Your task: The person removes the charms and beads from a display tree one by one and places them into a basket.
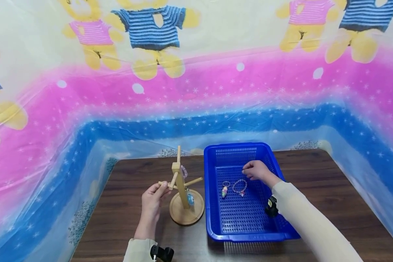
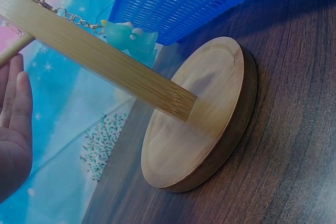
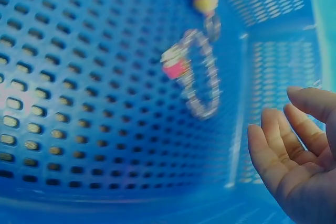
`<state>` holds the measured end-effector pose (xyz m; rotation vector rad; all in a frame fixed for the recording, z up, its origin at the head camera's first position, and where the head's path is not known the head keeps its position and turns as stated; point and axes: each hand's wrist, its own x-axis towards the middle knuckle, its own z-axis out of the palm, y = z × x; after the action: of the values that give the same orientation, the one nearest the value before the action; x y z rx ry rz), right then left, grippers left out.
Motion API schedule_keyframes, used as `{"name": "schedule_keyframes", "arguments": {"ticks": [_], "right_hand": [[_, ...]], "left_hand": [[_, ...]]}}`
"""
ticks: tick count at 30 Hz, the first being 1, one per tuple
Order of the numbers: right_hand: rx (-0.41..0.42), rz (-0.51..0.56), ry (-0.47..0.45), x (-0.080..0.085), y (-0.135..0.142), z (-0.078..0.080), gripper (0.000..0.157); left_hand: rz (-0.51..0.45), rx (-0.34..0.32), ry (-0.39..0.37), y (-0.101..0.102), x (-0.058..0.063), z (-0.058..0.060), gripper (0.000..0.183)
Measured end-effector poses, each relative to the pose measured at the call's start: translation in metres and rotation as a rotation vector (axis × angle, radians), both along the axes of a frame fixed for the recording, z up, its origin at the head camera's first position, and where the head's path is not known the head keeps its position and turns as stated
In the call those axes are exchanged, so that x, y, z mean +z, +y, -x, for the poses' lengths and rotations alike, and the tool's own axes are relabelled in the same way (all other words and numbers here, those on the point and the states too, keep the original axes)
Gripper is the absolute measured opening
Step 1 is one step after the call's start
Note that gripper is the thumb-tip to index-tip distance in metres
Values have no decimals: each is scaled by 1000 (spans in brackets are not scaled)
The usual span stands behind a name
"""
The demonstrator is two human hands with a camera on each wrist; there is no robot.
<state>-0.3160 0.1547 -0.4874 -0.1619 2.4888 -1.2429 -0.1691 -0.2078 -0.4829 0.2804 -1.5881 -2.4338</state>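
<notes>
Both sleeved forearms enter from the near edge of the dark wooden table (image 1: 330, 174), each with a small black camera strapped at the wrist. On the left, the left hand (image 1: 152, 198) reaches up to the wooden stand (image 1: 183, 189) and touches the tip of its near-left peg with thumb and fingertips; the wrist view shows the fingers (image 2: 13, 108) lying straight and together beside the peg, so whether they truly pinch it cannot be told. That stand rises upright from a round base (image 2: 202, 114) just left of the blue basket (image 1: 216, 225). A pale blue charm (image 2: 128, 38) hangs on a small chain from the post, and something pinkish hangs from the upper peg, too small to make out.

On the right, the right hand (image 1: 257, 170) hovers inside the basket over its far half, fingers loosely bent and apart, holding nothing. Just near and left of it, on the basket floor, lies a beaded bracelet (image 3: 199, 74) with a pink charm, and beside that, further left, a keyring with coloured beads (image 1: 225, 189). A printed plastic sheet (image 1: 196, 91) with bears covers the far wall.
</notes>
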Motion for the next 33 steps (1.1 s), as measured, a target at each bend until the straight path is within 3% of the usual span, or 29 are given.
{"name": "schedule_keyframes", "arguments": {"ticks": [8,18,28,33], "right_hand": [[62,78,62,27,-12,-13,35],[101,243,62,48,-32,-45,35],[133,417,13,54,-60,-70,37],[161,443,-2,52,-74,-76,40]], "left_hand": [[-2,0,0,-1,1,-3,35],[-10,6,-6,0,0,-2,35],[-19,0,4,-1,-1,-1,35],[-23,0,5,0,-2,1,36]]}}
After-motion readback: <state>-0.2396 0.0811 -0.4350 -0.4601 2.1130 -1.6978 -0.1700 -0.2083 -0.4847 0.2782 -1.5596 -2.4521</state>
